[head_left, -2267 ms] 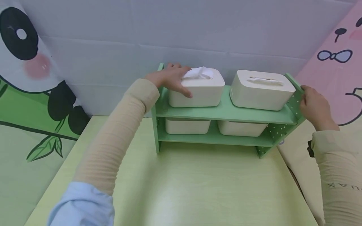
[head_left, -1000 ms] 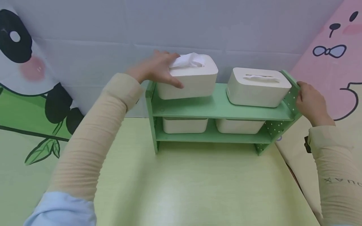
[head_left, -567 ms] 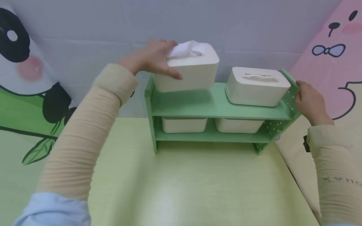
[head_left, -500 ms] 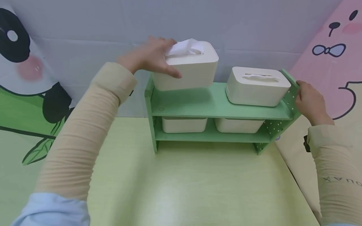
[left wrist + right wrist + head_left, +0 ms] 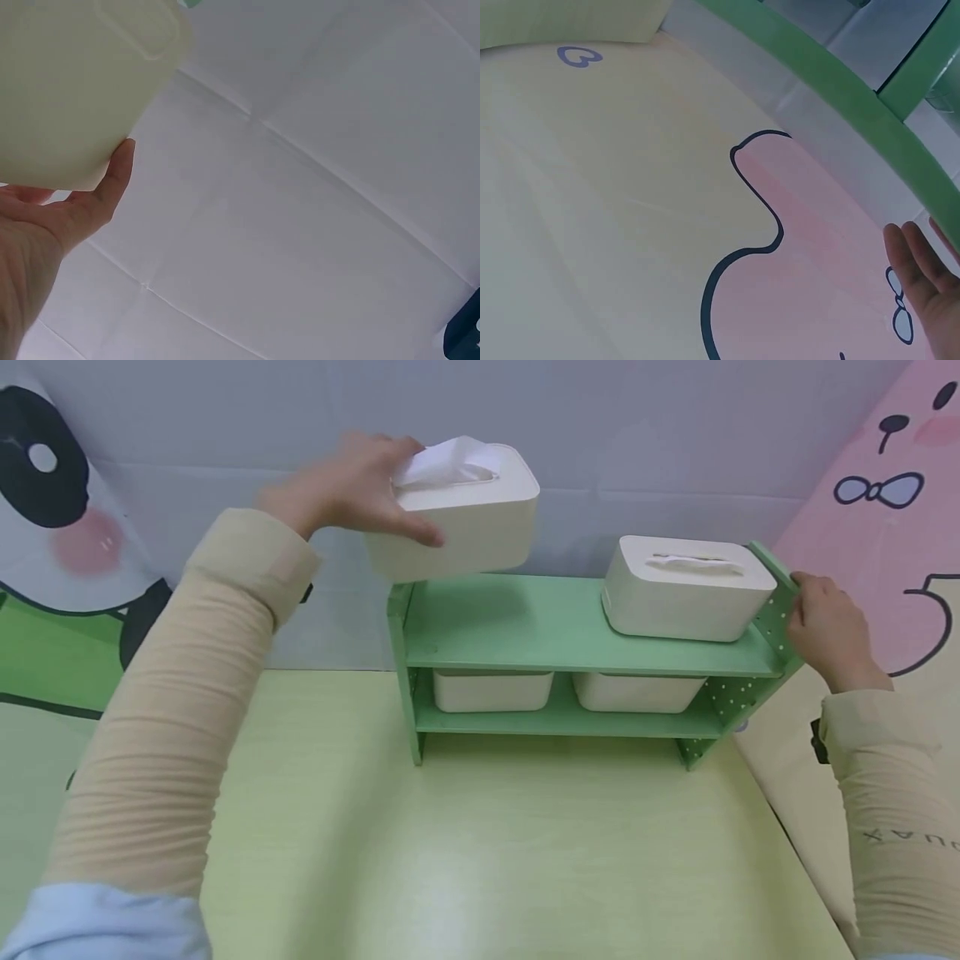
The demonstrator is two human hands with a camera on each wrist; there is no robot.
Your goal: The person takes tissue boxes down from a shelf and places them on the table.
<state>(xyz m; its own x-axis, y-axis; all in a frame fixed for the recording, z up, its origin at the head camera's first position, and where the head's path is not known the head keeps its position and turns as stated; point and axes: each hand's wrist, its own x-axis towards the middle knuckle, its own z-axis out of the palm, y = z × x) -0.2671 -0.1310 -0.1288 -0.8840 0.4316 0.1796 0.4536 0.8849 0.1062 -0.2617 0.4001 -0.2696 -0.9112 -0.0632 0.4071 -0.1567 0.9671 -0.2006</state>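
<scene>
My left hand [image 5: 352, 485] grips a white tissue box [image 5: 465, 531] by its left end, thumb on the front face, a tissue sticking out of the top slot. The box hangs raised above the left half of the upper board of a small green shelf [image 5: 517, 635], slightly tilted. In the left wrist view the pale underside of the tissue box [image 5: 67, 90] shows, with a fingertip at its edge. At the far right, my right hand [image 5: 836, 631] holds the top edge of the shelf's side panel; the right wrist view has its fingers [image 5: 915, 262] against the green panel [image 5: 840, 82].
A second tissue box [image 5: 686, 593] stands on the upper board's right half. Two white boxes, a left one [image 5: 492, 692] and a right one [image 5: 637, 693], sit on the lower board. The shelf stands on a pale table [image 5: 525, 852] against a grey wall sheet [image 5: 675, 427].
The left hand has lifted the left tissue box off the upper board, up and to the left. The right hand keeps its hold on the side panel; the view has shifted slightly.
</scene>
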